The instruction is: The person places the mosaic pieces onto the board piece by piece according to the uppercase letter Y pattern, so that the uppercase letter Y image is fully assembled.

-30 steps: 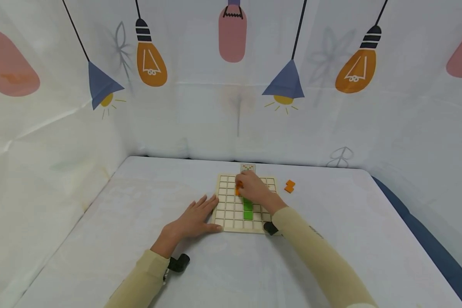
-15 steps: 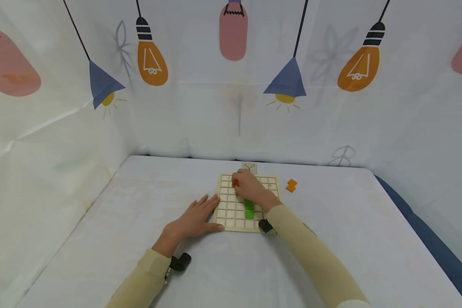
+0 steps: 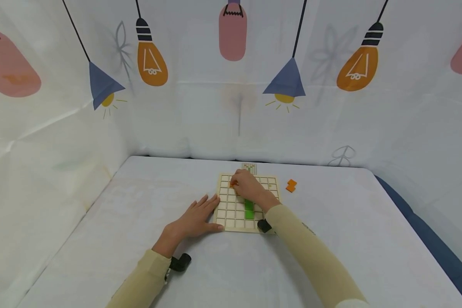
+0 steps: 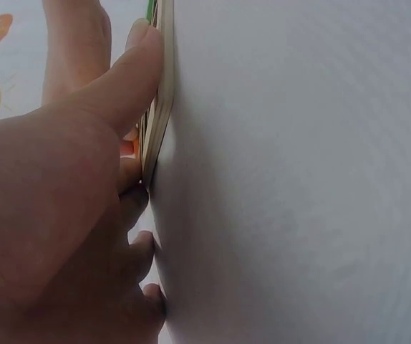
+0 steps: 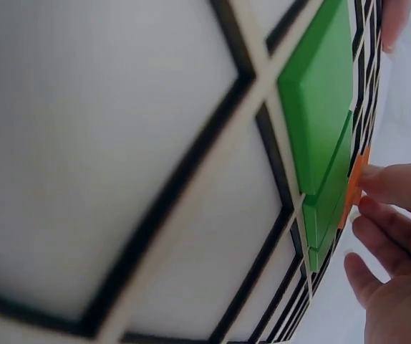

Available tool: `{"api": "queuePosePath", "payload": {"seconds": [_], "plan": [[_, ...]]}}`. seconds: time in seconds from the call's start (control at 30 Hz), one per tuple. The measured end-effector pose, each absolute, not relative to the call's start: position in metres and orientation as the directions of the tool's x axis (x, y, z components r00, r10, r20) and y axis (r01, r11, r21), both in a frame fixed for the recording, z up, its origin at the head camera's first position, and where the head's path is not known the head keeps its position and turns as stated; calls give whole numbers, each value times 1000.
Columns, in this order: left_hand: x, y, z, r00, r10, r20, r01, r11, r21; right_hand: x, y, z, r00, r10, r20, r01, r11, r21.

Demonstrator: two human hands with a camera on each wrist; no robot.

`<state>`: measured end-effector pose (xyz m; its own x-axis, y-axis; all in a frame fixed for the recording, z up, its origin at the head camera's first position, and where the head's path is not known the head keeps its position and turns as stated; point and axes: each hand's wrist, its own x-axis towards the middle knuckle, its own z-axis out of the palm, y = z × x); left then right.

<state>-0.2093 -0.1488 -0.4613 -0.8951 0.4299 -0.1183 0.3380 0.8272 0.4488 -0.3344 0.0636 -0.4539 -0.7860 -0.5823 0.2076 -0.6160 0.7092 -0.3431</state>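
Note:
A pale wooden grid board [image 3: 231, 212] lies on the table. My left hand [image 3: 194, 220] rests at its left side with fingers spread; in the left wrist view, the thumb lies on the rim of the board [image 4: 164, 100]. Over the upper left squares, my right hand [image 3: 250, 187] pinches an orange tile [image 3: 232, 184], mostly covered by the fingers in the head view. In the right wrist view, thumb and fingertips grip that orange tile [image 5: 354, 188] against the grid. A column of green tiles [image 3: 249, 209] sits in the board's middle, partly hidden by the right hand.
Orange pieces [image 3: 291, 185] lie on the table right of the board. Behind the board is a small patterned card [image 3: 249, 167]. A white sheet with printed lamps [image 3: 286, 79] hangs behind the table.
My right hand has shifted slightly left across the upper board with the orange tile, mostly in the first half second. The left hand stays in place.

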Motion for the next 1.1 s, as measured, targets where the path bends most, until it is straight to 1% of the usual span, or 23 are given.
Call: {"api": "queuePosePath", "payload": {"seconds": [0.2, 0.4, 0.7, 0.9, 1.1], "plan": [[-210, -150, -463, -897, 424, -125, 329, 829, 453, -331, 62, -453, -804, -564, 190, -591, 718, -369], [-208, -150, -462, -899, 418, -130, 321, 831, 455, -326, 63, -449, -810, -561, 172, -582, 732, -354], [-207, -149, -457, -899, 416, -137, 314, 829, 462, -323, 66, -447, -798, -586, 142, -599, 743, -299], [-208, -147, -458, -899, 418, -134, 317, 829, 461, -321, 72, -447, -799, -595, 86, -595, 760, -263], [-207, -146, -457, -901, 413, -132, 314, 832, 456, -318, 81, -443, -785, -615, 73, -607, 740, -290]]}}
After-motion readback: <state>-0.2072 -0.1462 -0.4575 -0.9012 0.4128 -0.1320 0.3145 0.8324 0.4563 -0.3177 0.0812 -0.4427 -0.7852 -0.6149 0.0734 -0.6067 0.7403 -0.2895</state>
